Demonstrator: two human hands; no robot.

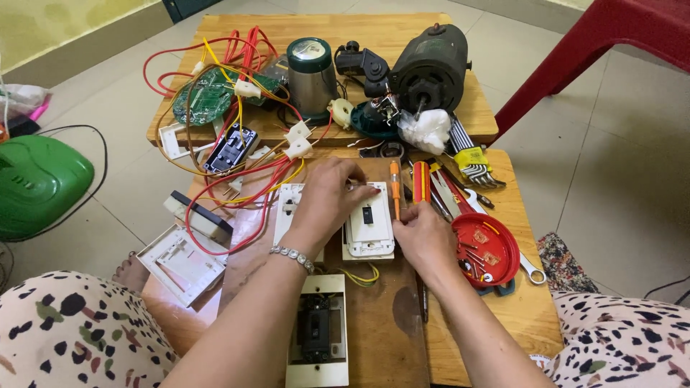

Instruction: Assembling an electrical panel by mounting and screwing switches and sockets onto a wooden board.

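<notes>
My left hand [329,194] rests on the top left of a white wall-switch plate [370,231] with a small black rocker, fingers curled over its upper edge. My right hand [424,233] grips the plate's right edge. The plate lies on a low wooden table [381,323], with yellow-green wires [359,275] showing beneath it. An orange-handled screwdriver [394,188] lies just beyond the plate, between my hands. A second white plate [287,208] sits to the left, partly under my left wrist.
A cream breaker box [316,330] lies near me. A red dish of screws [486,249], pliers and hex keys [471,162] sit at right. Red and yellow wires [244,179], a circuit board [208,93], a steel jar [310,75] and a dark motor [431,68] crowd the far table.
</notes>
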